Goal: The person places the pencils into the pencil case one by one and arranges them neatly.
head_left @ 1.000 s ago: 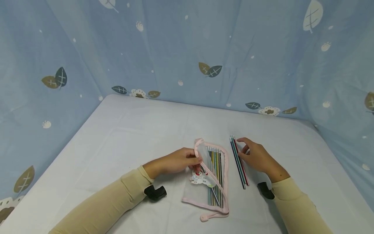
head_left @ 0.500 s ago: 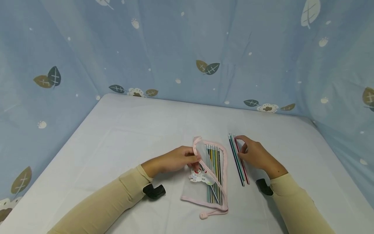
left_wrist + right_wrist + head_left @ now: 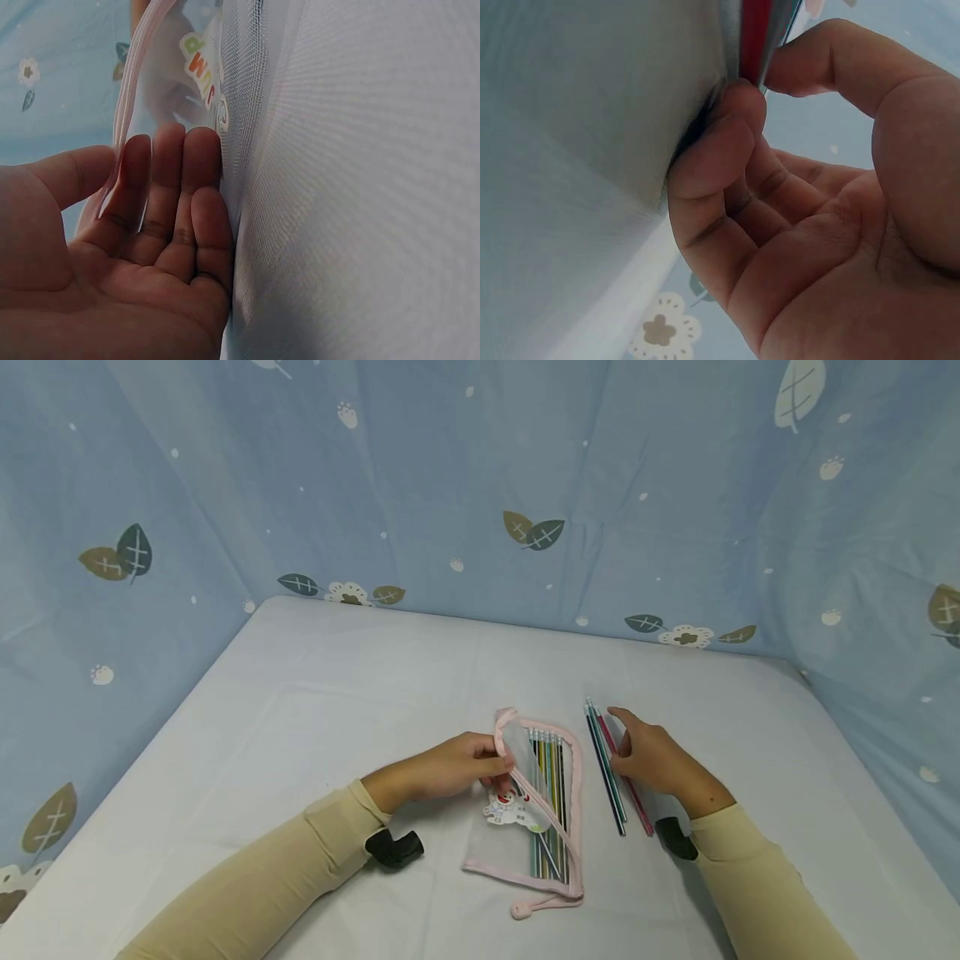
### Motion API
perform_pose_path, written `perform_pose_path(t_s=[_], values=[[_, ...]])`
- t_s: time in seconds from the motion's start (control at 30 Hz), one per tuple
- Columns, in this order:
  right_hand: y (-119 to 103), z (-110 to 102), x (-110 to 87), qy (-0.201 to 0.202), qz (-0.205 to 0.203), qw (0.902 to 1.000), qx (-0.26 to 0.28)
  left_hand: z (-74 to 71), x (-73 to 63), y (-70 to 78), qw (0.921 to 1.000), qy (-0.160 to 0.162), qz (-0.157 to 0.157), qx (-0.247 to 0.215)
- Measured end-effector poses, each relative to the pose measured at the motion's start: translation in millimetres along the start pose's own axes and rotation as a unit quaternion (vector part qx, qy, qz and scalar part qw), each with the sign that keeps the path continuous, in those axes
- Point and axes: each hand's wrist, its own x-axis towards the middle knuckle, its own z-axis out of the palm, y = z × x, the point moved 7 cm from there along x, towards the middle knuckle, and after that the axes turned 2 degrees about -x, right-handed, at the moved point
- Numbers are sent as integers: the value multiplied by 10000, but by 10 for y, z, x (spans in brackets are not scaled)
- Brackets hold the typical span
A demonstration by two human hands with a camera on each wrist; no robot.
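A see-through mesh pencil pouch (image 3: 495, 856) with pink edging lies mid-table in the head view. My left hand (image 3: 453, 767) pinches its pink zip edge between thumb and index finger, lifting the flap; the left wrist view shows the thumb against the edging (image 3: 127, 97). Several pencils (image 3: 557, 777) lie inside, partly under the flap. To the right of the pouch, a red pencil (image 3: 638, 806) rests beside a few dark and teal pencils (image 3: 605, 768). My right hand (image 3: 656, 764) pinches the red pencil; the right wrist view shows thumb and fingertips at its red barrel (image 3: 754, 37).
A cartoon label (image 3: 516, 812) sits on the pouch, and a pink zip pull (image 3: 521, 910) hangs from its near corner. White cloth (image 3: 360, 677) covers the table. A blue patterned curtain (image 3: 435, 485) stands around the back and sides.
The red pencil's near end has swung right, away from the dark and teal pencils, under my right hand. My left hand keeps its hold on the pouch edge. The head view shifted slightly.
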Motion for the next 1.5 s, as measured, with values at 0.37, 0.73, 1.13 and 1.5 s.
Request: perform_pose_path(t_s=[0.37,0.73,1.13,1.5], values=[[-76,-177,-62,797,-132,9966,135,6,-5,10,10000,8,-13,15],[-132,-257,-82,1093,-266,9869,1152,-4,0,-1,10000,35,-17,-29],[-217,-163,-52,655,-303,9587,2752,-4,8,-11,10000,42,-33,-27],[-314,-36,-36,381,-359,9321,3585,-15,-10,-11,9999,-8,-13,-172]])
